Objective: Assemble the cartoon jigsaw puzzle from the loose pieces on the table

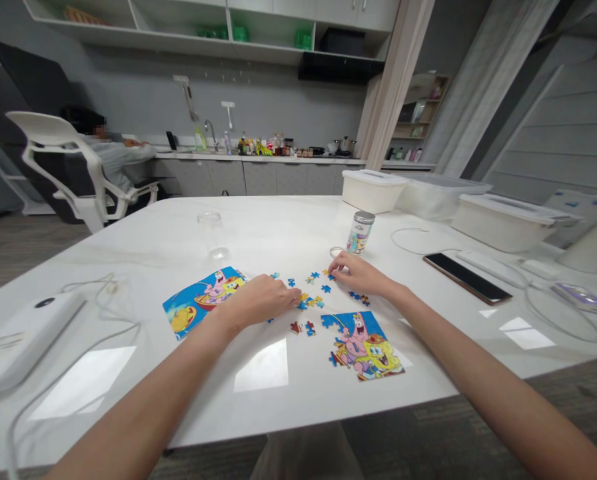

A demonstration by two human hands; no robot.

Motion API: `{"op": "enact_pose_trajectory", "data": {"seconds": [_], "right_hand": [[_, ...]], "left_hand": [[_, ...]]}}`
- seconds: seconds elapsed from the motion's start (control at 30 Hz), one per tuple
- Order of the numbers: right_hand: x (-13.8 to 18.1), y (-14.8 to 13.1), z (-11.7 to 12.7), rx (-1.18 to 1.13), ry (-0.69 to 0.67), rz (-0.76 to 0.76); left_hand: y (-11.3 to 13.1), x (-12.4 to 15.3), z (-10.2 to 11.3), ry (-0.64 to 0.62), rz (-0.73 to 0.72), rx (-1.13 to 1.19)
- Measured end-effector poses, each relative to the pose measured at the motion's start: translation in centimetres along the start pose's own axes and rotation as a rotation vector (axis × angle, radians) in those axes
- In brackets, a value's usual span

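Loose jigsaw puzzle pieces [326, 289] are scattered over the middle of the white table. My left hand [263, 297] is closed, its fingertips down at a yellow and blue cluster of pieces [310, 302]; what they grip is hidden. With thumb and finger pinched, my right hand [354, 272] is on a puzzle piece [331, 276] at the far side of the scatter. A partly joined puzzle section [368, 345] with pink and yellow cartoon figures lies between my forearms. Partly covered by my left hand, a printed picture sheet [191, 308] lies to the left.
Beyond my right hand stands a printed tin [360, 233], with a ring-shaped item [336, 252] beside it. A clear jar [210, 233] is further left. A phone [466, 277], cables and lidded bins [373, 191] occupy the right; a white device [28, 340] lies left. A person [113, 160] sits beyond.
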State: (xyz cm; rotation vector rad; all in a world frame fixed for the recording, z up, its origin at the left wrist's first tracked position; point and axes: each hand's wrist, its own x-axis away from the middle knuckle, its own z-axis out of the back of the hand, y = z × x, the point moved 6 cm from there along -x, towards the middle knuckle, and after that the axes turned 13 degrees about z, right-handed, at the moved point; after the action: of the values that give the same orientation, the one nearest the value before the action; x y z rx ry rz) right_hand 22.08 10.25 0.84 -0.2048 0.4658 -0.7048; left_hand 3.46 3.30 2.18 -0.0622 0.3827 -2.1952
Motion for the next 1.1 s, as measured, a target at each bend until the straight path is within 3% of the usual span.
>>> {"op": "enact_pose_trajectory", "data": {"seconds": [0.43,0.87,1.1], "right_hand": [[0.3,0.5,0.2,0.021,-0.007,-0.011],[0.4,0.6,0.5,-0.009,-0.017,0.096],[0.4,2.1,0.5,-0.047,-0.067,0.002]], "left_hand": [[1.0,-0.2,-0.2,0.008,-0.015,-0.03],[1.6,-0.3,-0.3,0.039,-0.029,-0.04],[1.4,-0.5,-0.3,0.014,0.005,-0.049]]}}
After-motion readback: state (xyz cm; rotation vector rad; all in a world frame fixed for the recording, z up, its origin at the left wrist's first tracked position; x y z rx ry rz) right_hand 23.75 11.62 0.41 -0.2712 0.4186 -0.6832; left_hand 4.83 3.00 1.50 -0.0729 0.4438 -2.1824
